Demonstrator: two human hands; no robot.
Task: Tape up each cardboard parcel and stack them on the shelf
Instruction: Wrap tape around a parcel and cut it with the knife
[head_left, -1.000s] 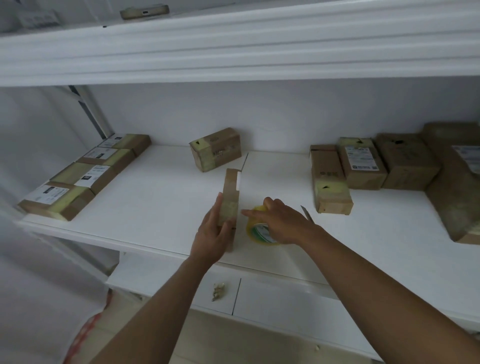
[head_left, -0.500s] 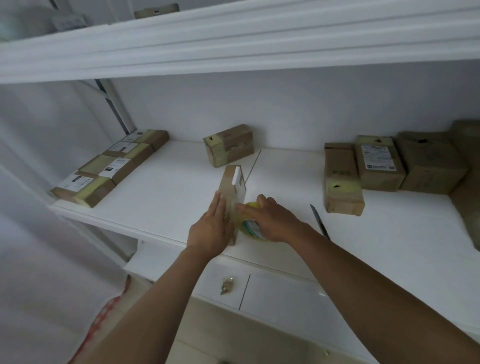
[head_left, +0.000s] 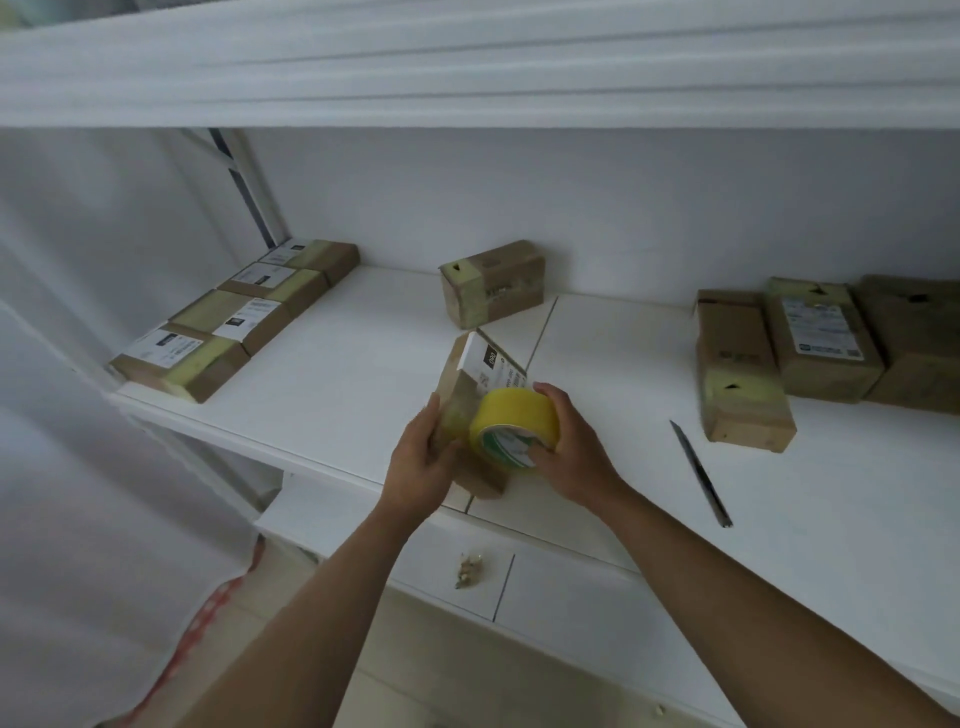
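Note:
A flat cardboard parcel (head_left: 462, 384) with a white label stands tilted on its edge on the white shelf (head_left: 337, 395). My left hand (head_left: 423, 460) grips its left side. My right hand (head_left: 563, 447) holds a yellow tape roll (head_left: 511, 426) against the parcel's near end, where yellowish tape shows. Several taped parcels (head_left: 234, 317) lie in a row at the far left. One taped parcel (head_left: 491, 283) stands at the back wall. More parcels (head_left: 826, 338) sit at the right, one of them (head_left: 740, 374) nearest.
A slim knife (head_left: 700, 473) lies on the shelf to the right of my hands. A lower ledge (head_left: 545, 582) juts out below, with a small crumpled scrap (head_left: 469, 569) on it. An upper shelf (head_left: 467, 62) overhangs. White curtain hangs at the left.
The parcel has tipped so its labelled face shows. The tape roll has come up from the shelf to the parcel's near end. My view has shifted right and closer.

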